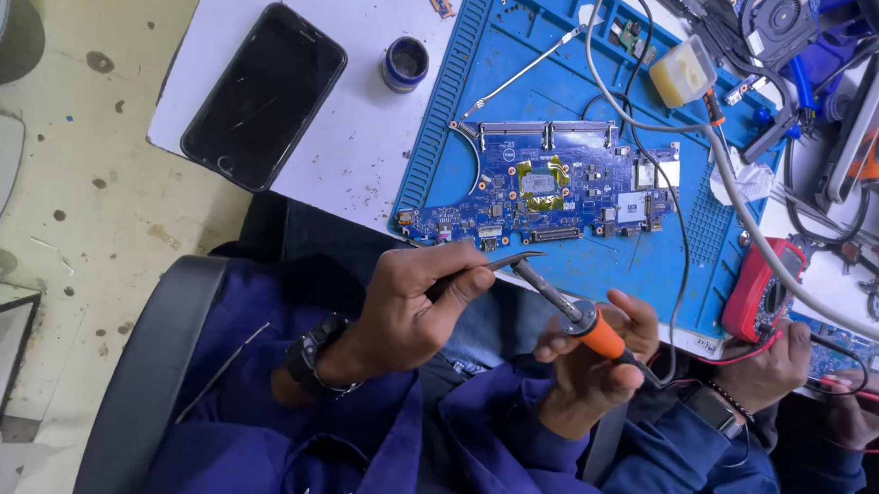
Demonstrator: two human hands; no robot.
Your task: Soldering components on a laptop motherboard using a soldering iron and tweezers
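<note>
Orange-gripped soldering iron sits in the right hand, fingers wrapped around its insulated handle; its stiff metal tip looks hot, best left untouched. The left hand pinches thin, springy tweezers below the blue circuit board.

An electronics repair workshop, this: a blue silicone work mat carries a bare laptop circuit board, a red multimeter sits alongside, and loose parts and tools crowd the bench edge.
</note>
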